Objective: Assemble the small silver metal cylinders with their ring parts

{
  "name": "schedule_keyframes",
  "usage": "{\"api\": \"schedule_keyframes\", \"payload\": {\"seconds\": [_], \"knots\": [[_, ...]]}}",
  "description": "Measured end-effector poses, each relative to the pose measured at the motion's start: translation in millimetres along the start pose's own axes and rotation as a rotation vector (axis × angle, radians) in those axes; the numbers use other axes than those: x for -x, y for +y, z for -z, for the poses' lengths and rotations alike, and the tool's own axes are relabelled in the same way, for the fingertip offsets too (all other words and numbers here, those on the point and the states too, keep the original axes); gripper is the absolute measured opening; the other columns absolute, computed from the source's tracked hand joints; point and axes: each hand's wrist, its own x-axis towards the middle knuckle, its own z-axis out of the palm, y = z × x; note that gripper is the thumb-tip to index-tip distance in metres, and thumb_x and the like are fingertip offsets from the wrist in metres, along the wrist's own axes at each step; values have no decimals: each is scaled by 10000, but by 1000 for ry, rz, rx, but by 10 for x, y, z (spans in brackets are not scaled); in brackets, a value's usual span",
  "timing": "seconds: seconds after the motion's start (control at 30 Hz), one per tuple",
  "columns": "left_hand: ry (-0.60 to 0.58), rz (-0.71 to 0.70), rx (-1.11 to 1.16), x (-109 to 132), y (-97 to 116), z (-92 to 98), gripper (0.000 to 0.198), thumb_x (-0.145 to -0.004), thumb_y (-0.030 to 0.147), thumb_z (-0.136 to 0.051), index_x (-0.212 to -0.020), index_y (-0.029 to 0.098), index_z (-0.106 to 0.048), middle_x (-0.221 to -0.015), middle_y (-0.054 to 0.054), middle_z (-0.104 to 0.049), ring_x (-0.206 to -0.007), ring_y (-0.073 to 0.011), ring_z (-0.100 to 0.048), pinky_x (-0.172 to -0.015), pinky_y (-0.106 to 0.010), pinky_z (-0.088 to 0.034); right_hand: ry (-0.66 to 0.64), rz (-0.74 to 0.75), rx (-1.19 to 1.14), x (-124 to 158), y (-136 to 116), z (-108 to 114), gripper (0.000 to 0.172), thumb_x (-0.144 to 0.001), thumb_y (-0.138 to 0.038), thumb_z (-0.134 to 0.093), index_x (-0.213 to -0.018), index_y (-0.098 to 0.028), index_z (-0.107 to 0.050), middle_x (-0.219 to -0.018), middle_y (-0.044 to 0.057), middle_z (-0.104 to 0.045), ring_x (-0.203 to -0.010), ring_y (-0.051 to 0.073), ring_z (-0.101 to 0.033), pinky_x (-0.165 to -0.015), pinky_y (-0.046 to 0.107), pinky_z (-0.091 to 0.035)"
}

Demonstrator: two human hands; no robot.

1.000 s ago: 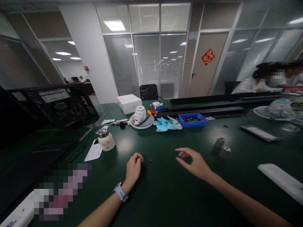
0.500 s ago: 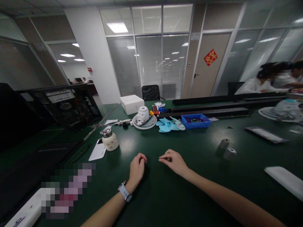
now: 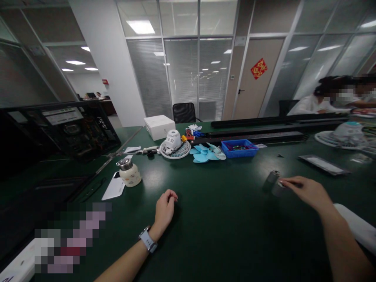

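Observation:
My right hand (image 3: 310,192) reaches out over the table with thumb and forefinger pinched at the top of a small grey metal cylinder (image 3: 278,190). The fingertips cover part of that cylinder's top edge. Just behind it stands a similar metal cylinder (image 3: 273,176), upright and untouched. My left hand (image 3: 165,204) rests on the green tabletop, fingers loosely curled in and nothing visible in them; a watch is on its wrist. Left of it stands a cream jar-shaped bottle (image 3: 131,175) with a metal lid, beside a white phone (image 3: 114,187).
Along the back lie a white fan part (image 3: 174,145), light-blue fan blades (image 3: 202,152), a blue tray (image 3: 239,150) with small parts, and a white box (image 3: 159,127). An opened electronic panel (image 3: 70,129) stands left. Two co-workers (image 3: 311,103) sit far right.
My right hand has moved from near the left hand rightward to the front metal cylinder. The left hand stays on the table. The view has shifted slightly.

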Motion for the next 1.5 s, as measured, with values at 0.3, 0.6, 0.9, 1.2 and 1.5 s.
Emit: {"api": "schedule_keyframes", "payload": {"seconds": [0.3, 0.6, 0.9, 1.2, 1.5], "knots": [[2, -12, 8, 8, 4, 3, 178, -797, 232, -376, -745, 210, -544, -693, 10, -601, -697, -175, -574, -659, -271, -390, -36, -57, -41, 6, -44, 8, 257, -697, -409, -631, -848, -266, -782, -955, 46, -743, -834, 254, -675, -717, 308, -494], [-7, 4, 9, 20, 22, 11, 180, -809, 235, -373, -749, 207, -541, -693, 10, -598, -681, -174, -569, -645, -271, -388, -33, -51, 90, 24, -113, 20, 286, -763, -411, -572, -894, -250, -770, -948, 74, -740, -853, 272, -671, -717, 331, -488], [-8, -7, 9, 16, 7, 5, 178, -807, 228, -381, -744, 208, -546, -683, 16, -602, -674, -170, -576, -640, -263, -389, -19, 1, 195, 60, -133, 2, 297, -809, -414, -540, -905, -237, -758, -935, 111, -730, -808, 278, -657, -697, 351, -464], [-8, -5, 12, 22, 18, 5, 182, -803, 223, -377, -745, 204, -548, -680, 14, -604, -669, -167, -578, -633, -260, -389, 17, 43, 198, 32, -151, -52, 334, -813, -417, -503, -929, -230, -754, -981, 110, -723, -845, 278, -652, -717, 346, -463], [-7, -12, 24, 24, 32, 2, 173, -791, 216, -377, -735, 208, -540, -677, 13, -600, -679, -171, -582, -648, -261, -391, -69, -114, 144, 16, -138, -59, 351, -785, -448, -550, -964, -226, -756, -969, 137, -710, -820, 296, -654, -689, 354, -471]]}}
